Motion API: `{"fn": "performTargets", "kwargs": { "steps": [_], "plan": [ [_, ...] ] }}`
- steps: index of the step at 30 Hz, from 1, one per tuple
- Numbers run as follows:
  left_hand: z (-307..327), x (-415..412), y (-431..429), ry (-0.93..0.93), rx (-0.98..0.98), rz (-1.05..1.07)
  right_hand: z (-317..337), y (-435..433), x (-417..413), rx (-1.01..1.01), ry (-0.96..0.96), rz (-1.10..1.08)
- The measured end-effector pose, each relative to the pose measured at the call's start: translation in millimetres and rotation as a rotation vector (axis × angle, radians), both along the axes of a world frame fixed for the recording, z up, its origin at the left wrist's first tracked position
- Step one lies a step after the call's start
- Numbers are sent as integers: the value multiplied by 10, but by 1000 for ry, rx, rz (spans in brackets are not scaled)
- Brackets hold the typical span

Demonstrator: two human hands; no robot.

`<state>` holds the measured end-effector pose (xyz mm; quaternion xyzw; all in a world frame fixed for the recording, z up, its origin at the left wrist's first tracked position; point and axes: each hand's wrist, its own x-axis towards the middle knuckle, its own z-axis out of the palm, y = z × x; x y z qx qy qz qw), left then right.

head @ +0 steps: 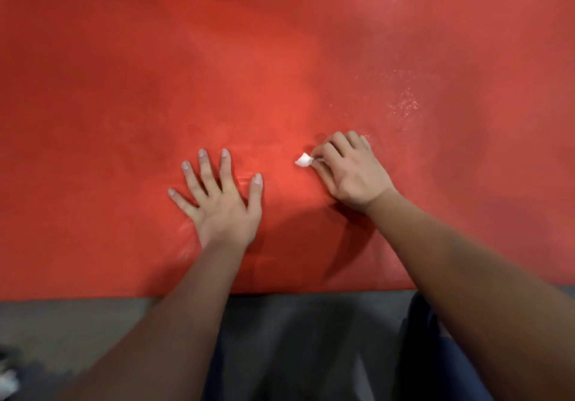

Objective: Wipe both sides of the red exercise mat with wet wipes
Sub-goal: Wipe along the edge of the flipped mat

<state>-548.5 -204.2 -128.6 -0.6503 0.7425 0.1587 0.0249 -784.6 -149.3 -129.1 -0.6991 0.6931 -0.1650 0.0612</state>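
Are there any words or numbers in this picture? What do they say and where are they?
None can be read.
The red mat is plain, with no logo or print showing.
The white wipe pinched in the right hand shows no writing.
The blurry thing at the bottom left corner is too smeared to tell.

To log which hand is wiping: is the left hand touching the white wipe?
Apart. The head view shows bare red mat between the left hand and the wipe, which the right hand pinches.
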Motion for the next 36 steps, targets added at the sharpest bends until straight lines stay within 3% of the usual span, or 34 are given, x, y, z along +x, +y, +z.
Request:
{"fn": "performTargets", "kwargs": {
  "steps": [3, 5, 8, 17, 21, 26, 29, 31, 36],
  "plan": [
    [63, -257, -271, 50, -248, 140, -18, -30, -54, -24, -9, 18],
    [141, -487, -624, 62, -316, 182, -20, -22, -57, -40, -16, 24],
    [143, -821, -1052, 72, -271, 264, -2, -29, -56, -13, -42, 26],
    [-233, -1012, -1204, -65, -327, 190, 0, -98, -92, 4, -271, -10],
    [-213, -1030, -1202, -82, -353, 184, 84, -456, -23, 51, -274, 27],
    [-202, -1050, -1199, -96, -347, 189, 59, -849, -288, 40, -286, -112],
    [-204, -1037, -1205, -97, -356, 199, 128, -742, -209, 68, -313, 47],
    [-192, -1054, -1207, -84, -351, 195, 144, -827, -286, 62, -221, 94],
    [-171, -1033, -1197, -78, -341, 189, 46, -1468, -557, 26, -248, -309]
  ]
}}
